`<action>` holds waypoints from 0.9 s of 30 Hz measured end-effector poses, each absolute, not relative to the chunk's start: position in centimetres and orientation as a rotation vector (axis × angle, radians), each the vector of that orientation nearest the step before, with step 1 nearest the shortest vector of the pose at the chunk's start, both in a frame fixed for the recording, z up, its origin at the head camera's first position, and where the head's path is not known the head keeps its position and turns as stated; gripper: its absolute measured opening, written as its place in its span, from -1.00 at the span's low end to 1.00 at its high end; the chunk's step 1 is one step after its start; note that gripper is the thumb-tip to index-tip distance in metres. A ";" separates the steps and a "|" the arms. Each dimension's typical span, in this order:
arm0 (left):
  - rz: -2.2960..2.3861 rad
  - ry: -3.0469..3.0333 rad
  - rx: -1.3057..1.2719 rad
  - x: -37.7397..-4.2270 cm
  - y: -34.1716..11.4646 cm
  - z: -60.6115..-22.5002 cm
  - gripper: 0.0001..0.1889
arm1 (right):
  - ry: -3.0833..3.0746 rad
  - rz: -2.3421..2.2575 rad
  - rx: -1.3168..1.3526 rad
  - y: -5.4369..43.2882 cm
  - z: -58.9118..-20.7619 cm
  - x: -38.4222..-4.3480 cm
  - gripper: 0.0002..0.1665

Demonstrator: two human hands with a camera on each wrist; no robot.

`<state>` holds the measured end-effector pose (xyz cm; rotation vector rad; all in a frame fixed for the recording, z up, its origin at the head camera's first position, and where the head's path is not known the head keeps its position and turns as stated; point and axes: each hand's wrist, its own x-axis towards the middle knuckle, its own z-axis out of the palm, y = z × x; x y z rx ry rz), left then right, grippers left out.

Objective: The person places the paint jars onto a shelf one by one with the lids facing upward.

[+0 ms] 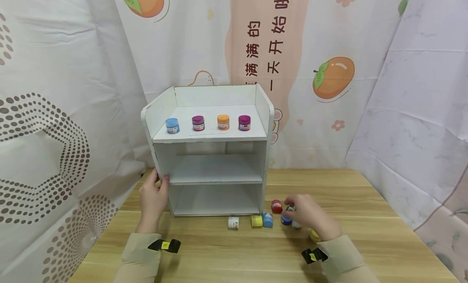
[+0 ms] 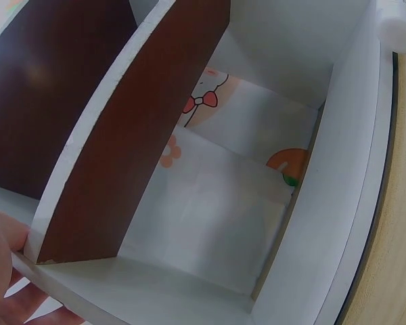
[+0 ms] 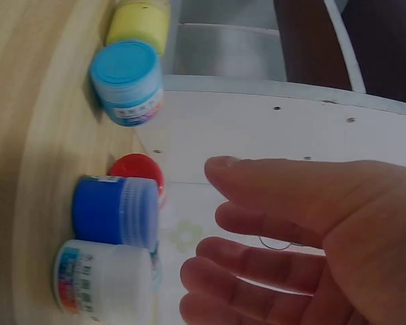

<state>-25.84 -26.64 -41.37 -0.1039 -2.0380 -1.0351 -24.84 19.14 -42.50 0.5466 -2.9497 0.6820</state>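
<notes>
A white three-level shelf [image 1: 215, 168] stands on the wooden table. My left hand [image 1: 153, 197] grips its left side panel, thumb at the front edge and fingers around the outside. On the top board are a light blue paint jar [image 1: 172, 126], an orange jar [image 1: 223, 122] and two purple jars, one [image 1: 198, 123] left of the orange and one [image 1: 244, 123] right of it. My right hand [image 3: 291, 237] holds nothing; its fingers are slightly bent beside a blue jar [image 3: 115, 211] and a white jar [image 3: 105, 281]. Close by lies a red jar [image 1: 276, 206].
By the shelf's front lie a white jar [image 1: 233, 223], a yellow jar [image 1: 256, 221] and a light blue jar [image 1: 268, 220]. Another yellow jar [image 1: 314, 235] sits under the right wrist. A printed curtain [image 1: 204, 39] hangs behind the wooden table [image 1: 219, 258].
</notes>
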 end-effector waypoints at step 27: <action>-1.038 -2.036 -0.101 -25.8 -26.7 -41.3 -0.63 | -2.993 0.484 0.571 18.1 -44.3 -24.9 -0.89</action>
